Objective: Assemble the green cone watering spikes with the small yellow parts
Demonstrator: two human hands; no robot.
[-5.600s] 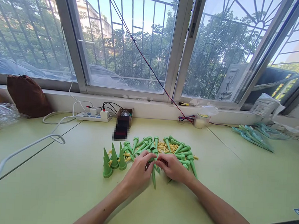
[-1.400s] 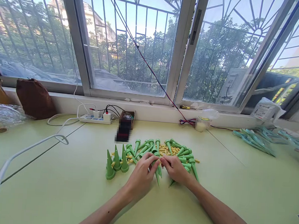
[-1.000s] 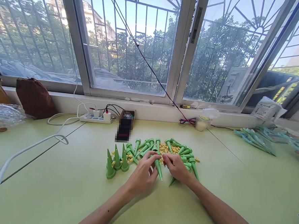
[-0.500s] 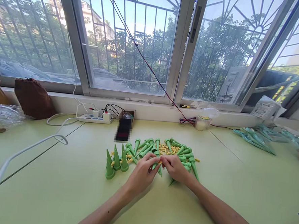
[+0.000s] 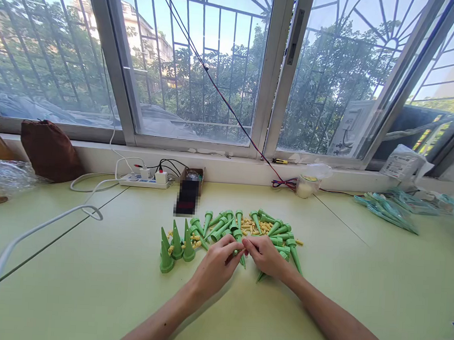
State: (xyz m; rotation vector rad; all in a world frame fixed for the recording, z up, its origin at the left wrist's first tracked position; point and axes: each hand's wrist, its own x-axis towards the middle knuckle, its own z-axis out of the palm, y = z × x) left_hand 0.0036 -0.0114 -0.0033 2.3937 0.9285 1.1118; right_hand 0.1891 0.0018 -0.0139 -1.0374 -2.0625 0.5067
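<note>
My left hand point(image 5: 218, 260) and right hand point(image 5: 267, 255) meet; I can't tell their grip. At least five green cones point(image 5: 189, 250) taper upward.

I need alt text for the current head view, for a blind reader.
A person's left hand and right hand are close together over a pale green table, beside scattered green cones and yellow pieces; anything they hold is hidden. Upright cones stand to the left, with a power strip behind.
</note>
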